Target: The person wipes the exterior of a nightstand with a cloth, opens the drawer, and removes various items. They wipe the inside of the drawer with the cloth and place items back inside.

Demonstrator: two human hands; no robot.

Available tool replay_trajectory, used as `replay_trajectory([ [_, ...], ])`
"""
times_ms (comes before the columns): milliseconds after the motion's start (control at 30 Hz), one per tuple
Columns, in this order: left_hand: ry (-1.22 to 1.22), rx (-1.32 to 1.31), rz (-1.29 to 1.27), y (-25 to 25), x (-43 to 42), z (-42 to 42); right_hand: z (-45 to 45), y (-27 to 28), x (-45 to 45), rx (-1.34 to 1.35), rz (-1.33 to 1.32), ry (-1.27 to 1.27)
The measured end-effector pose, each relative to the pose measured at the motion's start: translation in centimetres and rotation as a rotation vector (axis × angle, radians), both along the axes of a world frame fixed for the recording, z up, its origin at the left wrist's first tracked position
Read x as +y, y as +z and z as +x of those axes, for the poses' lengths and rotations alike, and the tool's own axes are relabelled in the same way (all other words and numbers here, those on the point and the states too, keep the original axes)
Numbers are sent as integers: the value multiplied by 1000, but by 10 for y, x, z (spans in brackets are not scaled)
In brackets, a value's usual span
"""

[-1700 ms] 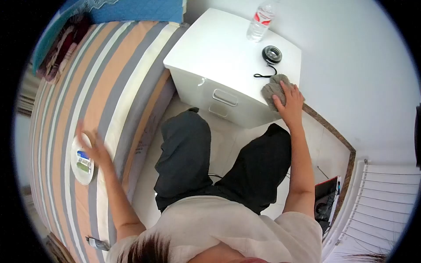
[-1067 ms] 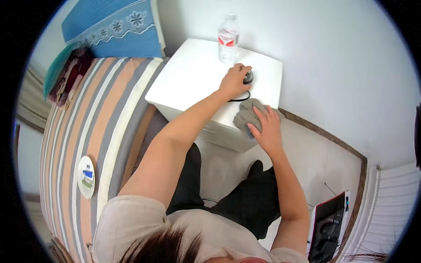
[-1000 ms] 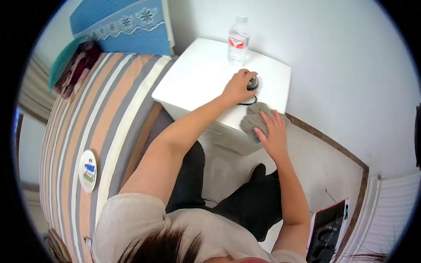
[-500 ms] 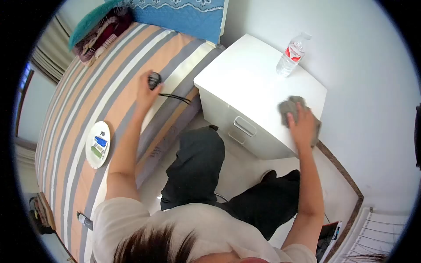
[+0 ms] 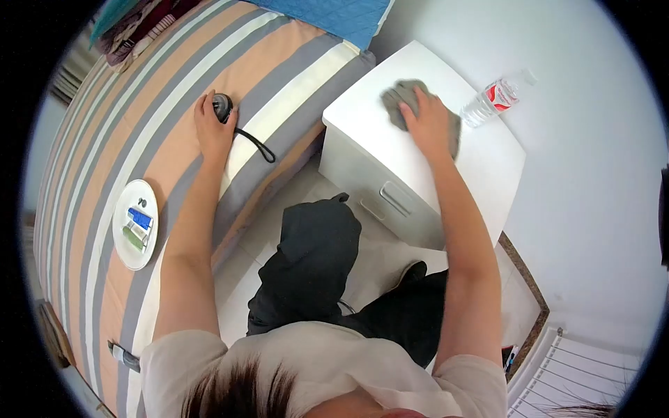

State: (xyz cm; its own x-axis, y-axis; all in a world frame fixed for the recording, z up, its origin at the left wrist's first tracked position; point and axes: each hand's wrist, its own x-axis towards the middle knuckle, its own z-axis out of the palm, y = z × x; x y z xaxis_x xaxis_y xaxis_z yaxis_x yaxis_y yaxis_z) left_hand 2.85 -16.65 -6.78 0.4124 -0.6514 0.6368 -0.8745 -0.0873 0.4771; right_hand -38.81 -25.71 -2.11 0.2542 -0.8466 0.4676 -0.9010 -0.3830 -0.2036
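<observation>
My left hand (image 5: pixel 214 132) rests on the striped bed with its fingers closed round a small black rounded object with a cord loop (image 5: pixel 223 106); I cannot make out what kind of object it is. The loop trails over the bed toward the edge. On the white bedside cabinet (image 5: pixel 397 157), my right hand (image 5: pixel 428 124) presses a crumpled grey cloth (image 5: pixel 398 97) against the top, fingers over it. A clear plastic water bottle (image 5: pixel 498 97) with a red and white label stands just right of the cloth, near the wall.
An oval white plate (image 5: pixel 136 244) with small tubes lies on the striped bed (image 5: pixel 90 209). A dark strap-like item (image 5: pixel 124 357) is nearer me. Folded textiles (image 5: pixel 132 35) lie at the far left. A white rack (image 5: pixel 557 376) stands low right. Cabinet drawers (image 5: pixel 376 195) face my knees.
My right hand has slid the grey cloth leftward and away from me across the cabinet top. The left hand has lowered the black object onto the bed. The view has shifted a little.
</observation>
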Motion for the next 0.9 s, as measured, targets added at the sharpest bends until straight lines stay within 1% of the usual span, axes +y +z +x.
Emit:
replay_trajectory([
  [67, -2, 27, -29, -7, -2, 2, 41, -4, -22, -10, 28, 49],
  [133, 22, 59, 11, -2, 0, 0, 81, 4, -10, 27, 18, 116],
  [167, 32, 79, 33, 1, 2, -3, 94, 0, 2, 5, -18, 204],
  [200, 42, 85, 54, 3, 4, -5, 96, -3, 17, -16, -53, 290],
  [267, 53, 97, 92, 5, 4, -3, 77, 3, 54, -24, 20, 378],
  [300, 23, 58, 51, -3, 1, 4, 67, 8, 74, -28, 57, 421],
  [367, -13, 55, 22, -6, -1, 7, 21, 27, 114, 1, 217, 333],
  [433, -37, 73, -8, -4, 1, 4, -46, 16, 134, -7, 224, 185],
  [500, -20, 52, 14, 1, 3, -1, -105, 20, 151, -97, 264, -101],
  [567, -9, 44, 19, 1, 3, 1, -147, 15, 157, -193, 195, -357],
  [667, -15, 51, 19, -4, -1, 2, -129, 6, 148, 44, 72, -449],
  [733, 3, 42, 21, -4, -1, 1, -81, 9, 140, 22, 92, -277],
  [767, -36, 6, 2, -9, -3, 8, -52, 15, 137, 32, 127, -156],
  [800, -34, 32, 39, -1, 1, 0, -29, 2, 135, 38, 20, -78],
  [833, -39, 53, 74, 9, 7, -8, -7, 2, 139, 27, 28, 9],
  [867, -76, 38, 46, 8, 7, -7, 2, 5, 141, 17, 32, 92],
  [900, -116, 24, 20, 2, 6, 0, -5, 7, 147, -19, 44, 117],
])
